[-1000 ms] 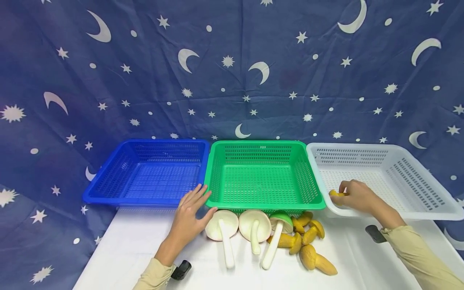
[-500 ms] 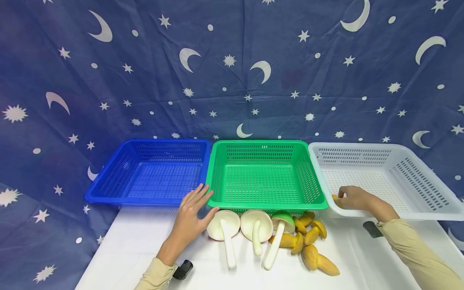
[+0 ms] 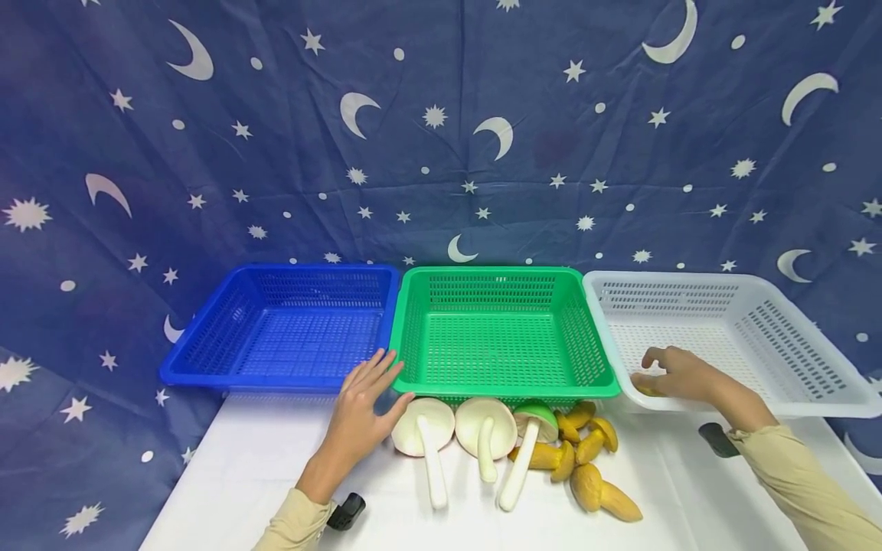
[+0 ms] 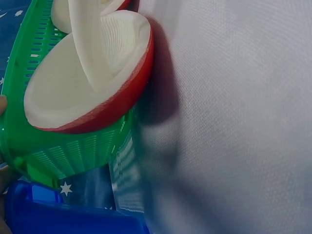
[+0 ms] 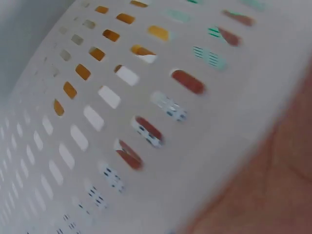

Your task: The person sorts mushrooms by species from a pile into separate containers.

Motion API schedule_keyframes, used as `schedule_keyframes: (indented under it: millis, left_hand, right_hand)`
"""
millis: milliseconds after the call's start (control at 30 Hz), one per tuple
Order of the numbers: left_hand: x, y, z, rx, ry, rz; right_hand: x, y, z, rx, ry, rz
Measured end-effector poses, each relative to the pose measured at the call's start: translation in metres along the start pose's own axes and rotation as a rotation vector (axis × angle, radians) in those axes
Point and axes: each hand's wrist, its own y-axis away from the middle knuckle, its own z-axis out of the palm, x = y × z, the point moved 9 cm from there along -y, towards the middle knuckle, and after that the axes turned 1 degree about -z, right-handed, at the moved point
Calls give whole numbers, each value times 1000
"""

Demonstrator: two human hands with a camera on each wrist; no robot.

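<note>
My right hand (image 3: 682, 375) is inside the near left corner of the white basket (image 3: 779, 405), thumb and fingers apart. Just below them lies a yellow-brown toy mushroom (image 3: 648, 388), partly hidden by the hand. The right wrist view is filled by the white basket's slotted wall (image 5: 161, 141), with skin at its right edge. My left hand (image 3: 361, 409) is spread, fingertips at the rims where the blue basket (image 3: 262, 383) meets the green basket (image 3: 496, 392). Near its thumb lies a white-stemmed toy mushroom (image 3: 430, 451), whose red cap shows in the left wrist view.
Along the green basket's front lie another pale mushroom (image 3: 485, 444) and a green-capped mushroom (image 3: 527, 455). Several yellow-brown mushrooms (image 3: 592, 490) lie to their right on the white tablecloth (image 3: 413, 532). A blue curtain (image 3: 413, 138) with moons and stars hangs behind.
My right hand has lowered the yellow-brown mushroom into the white basket's near left corner, and its fingers have opened away from it. The left hand stays in place.
</note>
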Motion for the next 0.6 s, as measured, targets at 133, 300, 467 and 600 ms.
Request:
schedule_keyframes:
  millis: [133,300,467,600]
  left_hand:
    - [-1,0,1,2,0,0]
    - [-2,-1,2,0,7,-7]
    - [-3,0,2,-4,3,-14]
    - [-2,0,1,-2,4,-18]
  right_hand:
    - [-11,12,-13,104,29,-46]
    - [-23,28,-23,185,36,-60]
    - [-37,44,-31,257,31,-97]
    - [-50,57,-37,315,36,-136]
